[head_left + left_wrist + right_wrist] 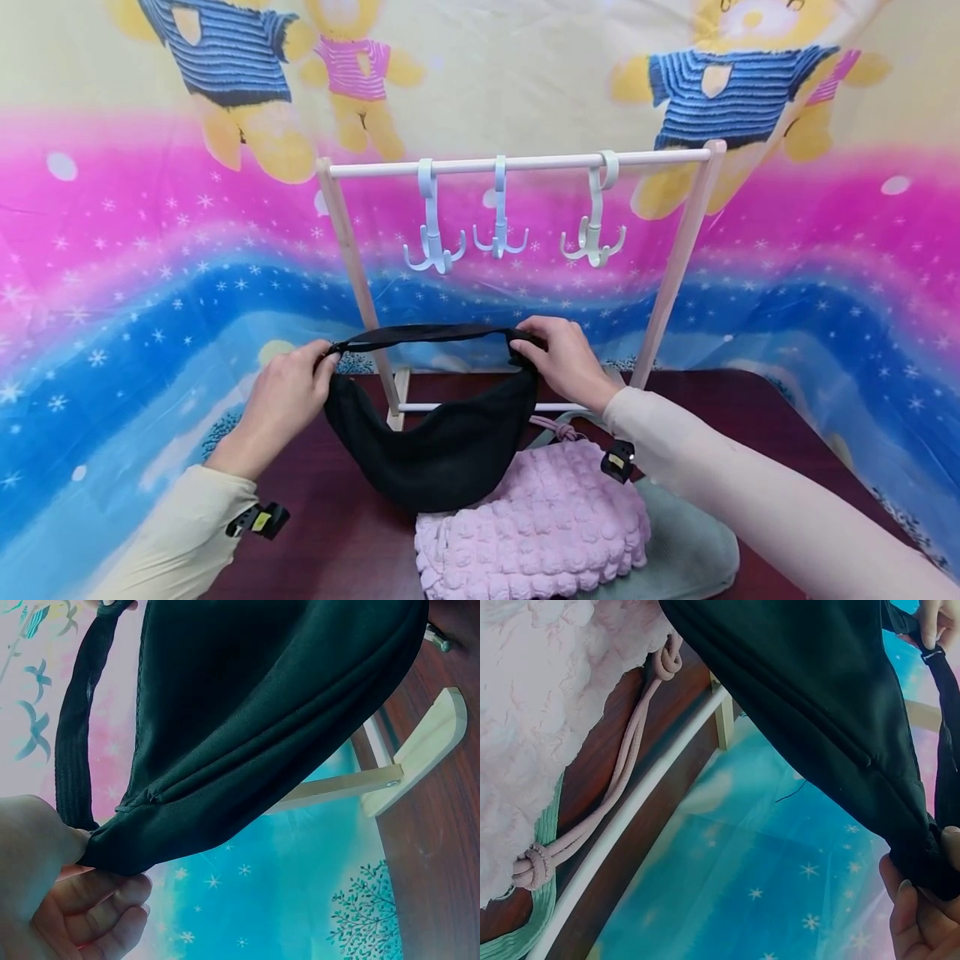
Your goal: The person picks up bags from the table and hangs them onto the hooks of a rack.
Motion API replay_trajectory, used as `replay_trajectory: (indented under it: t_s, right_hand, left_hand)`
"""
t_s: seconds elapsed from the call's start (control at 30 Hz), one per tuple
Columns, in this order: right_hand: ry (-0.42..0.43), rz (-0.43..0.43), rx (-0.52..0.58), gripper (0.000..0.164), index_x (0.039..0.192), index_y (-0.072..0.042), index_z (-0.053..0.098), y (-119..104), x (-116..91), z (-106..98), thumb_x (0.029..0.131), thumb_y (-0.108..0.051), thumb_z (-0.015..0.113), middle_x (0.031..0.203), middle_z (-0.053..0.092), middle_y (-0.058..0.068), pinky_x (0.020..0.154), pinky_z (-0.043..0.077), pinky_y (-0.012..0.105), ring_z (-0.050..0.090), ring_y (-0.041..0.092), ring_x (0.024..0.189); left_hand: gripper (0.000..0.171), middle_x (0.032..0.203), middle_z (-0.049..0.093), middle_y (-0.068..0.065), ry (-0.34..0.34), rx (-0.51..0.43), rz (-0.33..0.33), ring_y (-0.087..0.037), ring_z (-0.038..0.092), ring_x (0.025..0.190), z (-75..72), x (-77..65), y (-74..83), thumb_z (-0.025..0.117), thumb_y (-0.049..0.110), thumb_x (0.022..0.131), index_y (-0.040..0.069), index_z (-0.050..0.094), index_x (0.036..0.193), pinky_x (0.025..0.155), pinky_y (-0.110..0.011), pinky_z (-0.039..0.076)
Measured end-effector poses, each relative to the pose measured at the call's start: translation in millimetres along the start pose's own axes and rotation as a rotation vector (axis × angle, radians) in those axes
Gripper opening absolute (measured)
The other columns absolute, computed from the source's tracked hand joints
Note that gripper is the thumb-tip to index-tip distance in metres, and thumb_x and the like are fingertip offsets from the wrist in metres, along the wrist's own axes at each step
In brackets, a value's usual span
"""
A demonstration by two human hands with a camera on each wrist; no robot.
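A black crescent-shaped bag (442,450) hangs between my two hands, its strap (427,335) stretched across the top. My left hand (288,392) pinches the bag's left end where the strap joins; the left wrist view shows the thumb and fingers on that black corner (124,844). At the opposite end, my right hand (566,358) grips the other strap joint, and the right wrist view shows its fingers on the fabric (922,859). The bag's lower edge hangs in front of a pink puffy bag (532,525) on the table.
Behind the bag stands a wooden rack with a white top bar (525,163). Two blue hooks (431,225) (500,217) and a pale green hook (595,221) hang from it. A grey-green bag (682,542) lies partly under the pink one on the dark red table (315,533).
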State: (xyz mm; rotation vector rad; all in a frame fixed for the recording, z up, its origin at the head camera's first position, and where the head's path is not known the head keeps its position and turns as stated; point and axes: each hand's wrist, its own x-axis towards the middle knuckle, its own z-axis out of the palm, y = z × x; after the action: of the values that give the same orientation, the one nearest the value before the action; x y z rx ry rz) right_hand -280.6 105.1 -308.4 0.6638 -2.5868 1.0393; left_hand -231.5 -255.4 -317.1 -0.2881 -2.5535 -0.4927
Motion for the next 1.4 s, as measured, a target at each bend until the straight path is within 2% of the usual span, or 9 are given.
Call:
replay_trajectory:
  t_s: [0.27,0.53,0.8,1.4]
  right_hand:
    - [0.045,-0.013,0.000,0.024,0.120,-0.010,0.070,-2.0,1.0,-2.3,0.100,-0.022,0.064,0.113,0.075,0.008,0.088,0.057,0.042,0.072,0.021,0.097]
    - [0.064,-0.018,0.012,0.028,0.124,-0.008,0.068,-3.6,0.7,-4.9,0.100,-0.020,0.065,0.116,0.075,0.010,0.090,0.058,0.043,0.073,0.023,0.100]
    - [0.092,-0.039,0.016,0.028,0.124,-0.008,0.069,-5.7,0.7,-10.3,0.099,-0.020,0.065,0.114,0.075,0.010,0.090,0.057,0.044,0.072,0.023,0.098]
    - [0.155,-0.083,0.038,0.025,0.120,-0.007,0.070,-8.1,2.4,-15.4,0.098,-0.019,0.066,0.108,0.076,0.011,0.086,0.059,0.043,0.073,0.022,0.091]
  left_hand:
    - [0.015,0.064,0.053,-0.006,0.018,-0.012,0.001,-0.019,0.044,0.055,-2.0,3.3,1.8,0.056,0.014,0.104,0.005,0.066,0.097,0.052,-0.032,0.033]
    - [0.015,0.063,0.053,-0.005,0.035,-0.020,0.001,-0.019,0.044,0.055,-3.6,4.3,3.7,0.056,0.014,0.103,0.006,0.067,0.095,0.052,-0.032,0.034]
    - [0.014,0.061,0.051,-0.004,0.075,-0.022,0.038,-0.018,0.043,0.055,-5.9,5.0,6.5,0.057,0.012,0.102,0.006,0.067,0.094,0.053,-0.031,0.032]
    - [0.015,0.059,0.052,-0.003,0.130,-0.017,0.062,-0.023,0.046,0.059,-8.5,6.6,12.1,0.058,0.014,0.102,0.007,0.068,0.093,0.063,-0.038,0.034]
